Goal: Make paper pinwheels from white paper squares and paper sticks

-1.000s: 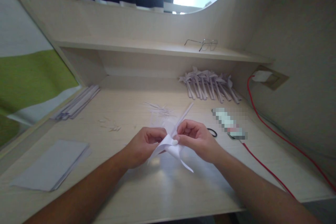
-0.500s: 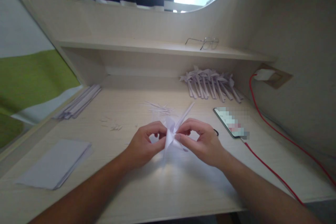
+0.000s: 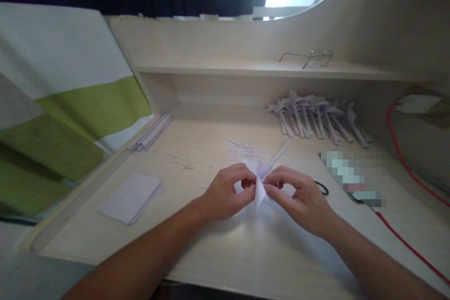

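Between my hands is a white paper pinwheel (image 3: 259, 193), its rolled paper stick (image 3: 277, 155) slanting up and away to the right. My left hand (image 3: 228, 192) pinches the pinwheel's left side between thumb and fingers. From the other side, my right hand (image 3: 298, 199) closes thumb and fingertips at its middle, by the stick. My fingers hide the exact spot where blades and stick meet. Just beyond them lies a loose pile of thin paper strips (image 3: 241, 147).
Several finished pinwheels (image 3: 312, 112) lie in a row at the back right. Flat paper sheets (image 3: 131, 197) and a bundle of paper sticks (image 3: 153, 132) are on the left, small scraps (image 3: 186, 165) nearby. A phone (image 3: 351, 178) with a red cable (image 3: 411, 241) lies right; glasses (image 3: 318, 57) rest on the shelf.
The view has swung to the left, so everything sits farther right in the picture. Both hands keep hold of the pinwheel, which is turned slightly so its front blade looks narrower.
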`<state>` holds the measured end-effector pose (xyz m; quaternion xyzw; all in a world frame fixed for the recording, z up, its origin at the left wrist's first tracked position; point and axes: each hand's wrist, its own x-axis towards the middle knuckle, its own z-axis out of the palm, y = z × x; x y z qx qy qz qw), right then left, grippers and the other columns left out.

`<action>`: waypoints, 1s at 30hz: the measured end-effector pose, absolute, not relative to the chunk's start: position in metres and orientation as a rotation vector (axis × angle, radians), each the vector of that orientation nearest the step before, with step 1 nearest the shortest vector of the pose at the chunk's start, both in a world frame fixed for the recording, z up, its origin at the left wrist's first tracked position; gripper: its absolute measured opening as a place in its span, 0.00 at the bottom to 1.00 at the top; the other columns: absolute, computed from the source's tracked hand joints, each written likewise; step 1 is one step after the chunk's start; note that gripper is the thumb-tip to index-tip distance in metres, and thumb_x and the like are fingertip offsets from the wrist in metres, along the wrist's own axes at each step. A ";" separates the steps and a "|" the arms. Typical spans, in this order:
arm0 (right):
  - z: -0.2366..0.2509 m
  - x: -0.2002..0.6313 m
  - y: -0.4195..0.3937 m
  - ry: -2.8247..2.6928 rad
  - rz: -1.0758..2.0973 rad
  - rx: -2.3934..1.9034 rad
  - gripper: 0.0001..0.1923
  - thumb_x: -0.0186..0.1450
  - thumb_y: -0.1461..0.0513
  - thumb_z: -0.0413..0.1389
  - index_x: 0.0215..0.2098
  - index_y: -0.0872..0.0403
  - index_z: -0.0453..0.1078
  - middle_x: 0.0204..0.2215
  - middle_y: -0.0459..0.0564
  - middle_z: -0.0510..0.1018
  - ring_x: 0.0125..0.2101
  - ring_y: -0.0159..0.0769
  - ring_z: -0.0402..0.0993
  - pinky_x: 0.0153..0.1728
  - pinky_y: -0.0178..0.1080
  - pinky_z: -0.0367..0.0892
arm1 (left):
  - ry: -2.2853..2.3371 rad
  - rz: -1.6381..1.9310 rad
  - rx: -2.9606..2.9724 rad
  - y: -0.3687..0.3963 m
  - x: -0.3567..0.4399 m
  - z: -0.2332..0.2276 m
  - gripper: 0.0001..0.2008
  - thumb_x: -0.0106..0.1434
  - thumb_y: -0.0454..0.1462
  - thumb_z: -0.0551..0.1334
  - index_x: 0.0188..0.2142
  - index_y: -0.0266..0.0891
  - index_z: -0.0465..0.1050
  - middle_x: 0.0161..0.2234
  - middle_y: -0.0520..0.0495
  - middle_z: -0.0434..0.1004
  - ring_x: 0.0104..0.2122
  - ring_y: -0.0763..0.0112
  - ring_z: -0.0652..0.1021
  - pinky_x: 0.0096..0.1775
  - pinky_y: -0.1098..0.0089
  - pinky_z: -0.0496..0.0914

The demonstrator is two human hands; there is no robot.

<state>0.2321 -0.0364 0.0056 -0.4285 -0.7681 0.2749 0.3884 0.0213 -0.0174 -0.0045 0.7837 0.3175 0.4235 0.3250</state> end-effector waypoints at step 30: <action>-0.016 0.215 -0.034 -1.545 1.422 -0.974 0.15 0.65 0.50 0.63 0.33 0.54 0.77 0.28 0.49 0.78 0.29 0.36 0.71 0.30 0.36 0.67 | 0.829 1.103 2.498 -0.017 0.013 0.004 0.06 0.61 0.32 0.59 0.29 0.39 0.74 0.27 0.49 0.72 0.29 0.71 0.71 0.33 0.68 0.66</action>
